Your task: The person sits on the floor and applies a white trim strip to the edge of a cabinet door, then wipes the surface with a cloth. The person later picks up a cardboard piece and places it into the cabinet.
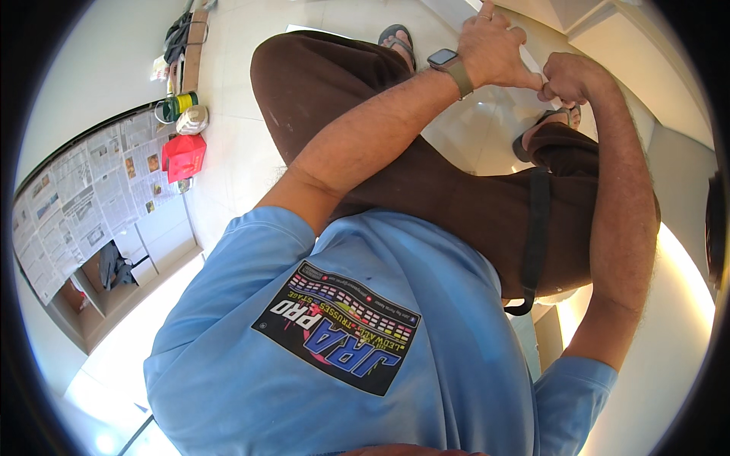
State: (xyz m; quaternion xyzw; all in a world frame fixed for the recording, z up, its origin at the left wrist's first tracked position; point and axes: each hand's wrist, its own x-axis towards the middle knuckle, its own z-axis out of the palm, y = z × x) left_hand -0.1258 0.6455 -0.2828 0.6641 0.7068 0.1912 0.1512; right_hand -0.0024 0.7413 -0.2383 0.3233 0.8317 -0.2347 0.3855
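A thin white strip (pixel 532 61) runs between both hands, up near the pale wall edge. The right hand (pixel 570 78) is curled into a fist, pinching the strip; the left hand (pixel 494 49), smartwatch (pixel 445 59) on its wrist, has fingers bent together against it. Below are brown trousers (pixel 365 99), sandalled feet on pale tiles, and off left a red bag (pixel 184 156) beside spread newspaper (pixel 84 190)

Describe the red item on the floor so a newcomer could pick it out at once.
Start at the newspaper-covered surface on the left. Just past its upper right end, on the pale tiled floor, lies the red bag. It sits below a green-and-yellow tin and a whitish bundle, and is the only red thing there.
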